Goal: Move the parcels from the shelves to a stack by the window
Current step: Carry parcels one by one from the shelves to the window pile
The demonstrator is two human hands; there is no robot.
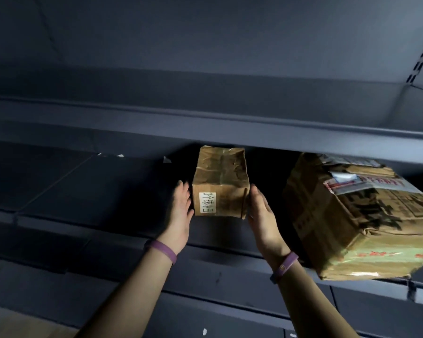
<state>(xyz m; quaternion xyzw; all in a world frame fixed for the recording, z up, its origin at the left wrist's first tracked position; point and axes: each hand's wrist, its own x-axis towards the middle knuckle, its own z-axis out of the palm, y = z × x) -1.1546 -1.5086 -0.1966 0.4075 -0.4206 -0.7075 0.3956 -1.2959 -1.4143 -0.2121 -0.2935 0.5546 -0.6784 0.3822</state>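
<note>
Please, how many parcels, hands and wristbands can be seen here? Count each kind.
Parcels: 2 (small parcel, large parcel)
Hands: 2 (left hand, right hand)
Wristbands: 2 (left wristband, right wristband)
Total: 6

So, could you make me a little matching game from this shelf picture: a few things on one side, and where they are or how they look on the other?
Things:
1. small parcel
2. large parcel
3. left hand
4. left wristband

Descriptions:
A. far right on the shelf, with red-printed tape
B. purple
C. white label on its front face
D. open, fingers straight, by the small parcel's left side

Pairs: 1-C, 2-A, 3-D, 4-B.
</note>
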